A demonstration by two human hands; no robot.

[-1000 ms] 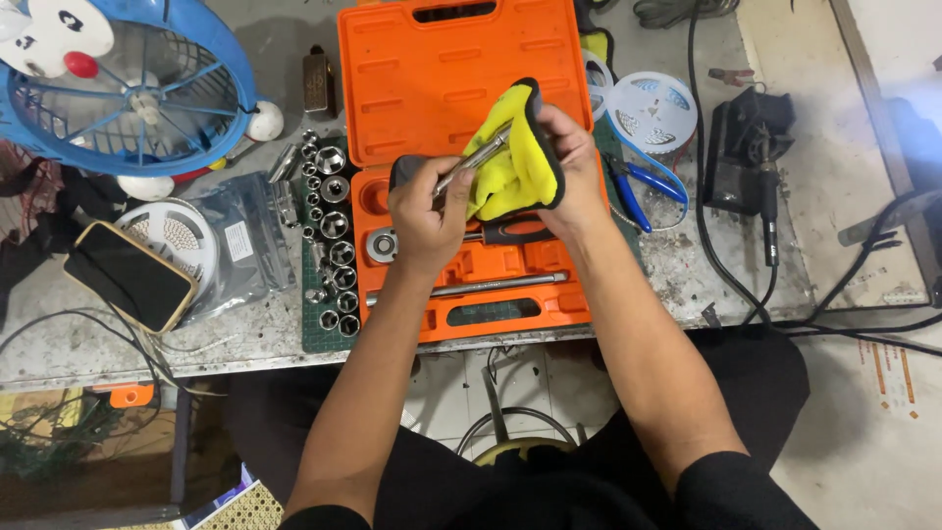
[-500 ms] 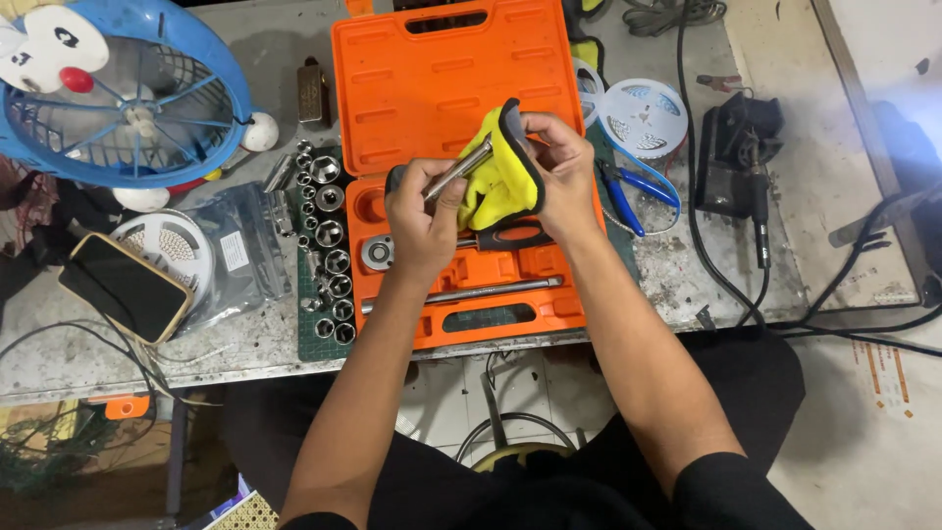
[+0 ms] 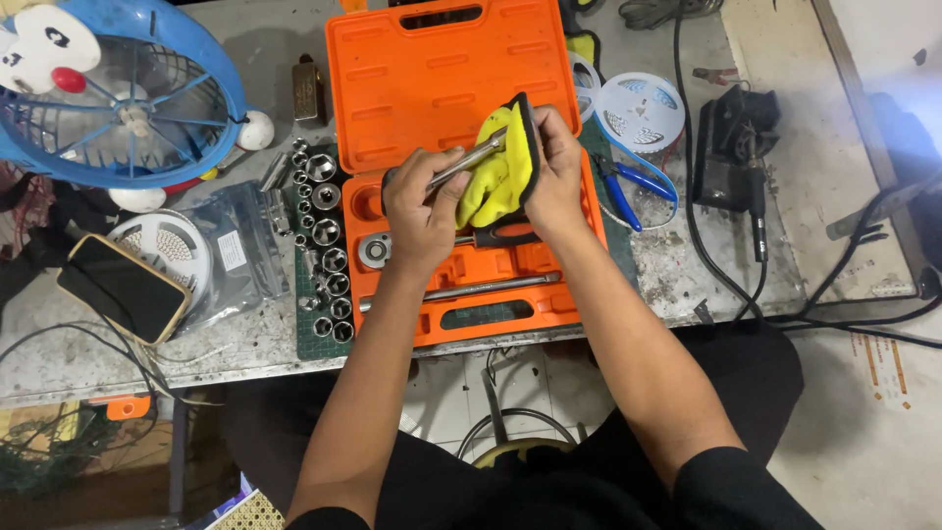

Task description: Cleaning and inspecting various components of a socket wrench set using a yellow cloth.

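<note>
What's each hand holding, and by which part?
Left hand grips the metal bar by its lower end. Right hand holds the yellow cloth, wrapped around the bar's upper end.

Two hands worked: the left hand [image 3: 420, 218] gripped one chrome metal rod [image 3: 463, 162], the right hand [image 3: 552, 175] one yellow cloth [image 3: 498, 177]. Under the grip lay one open orange plastic case [image 3: 442, 69]; right of it, one pair of blue-handled pliers [image 3: 633, 191].

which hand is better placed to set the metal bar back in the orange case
Left. The left hand grips the bar by its bare end, right over the case tray. The right hand only wraps the yellow cloth round the bar's far end.
</note>
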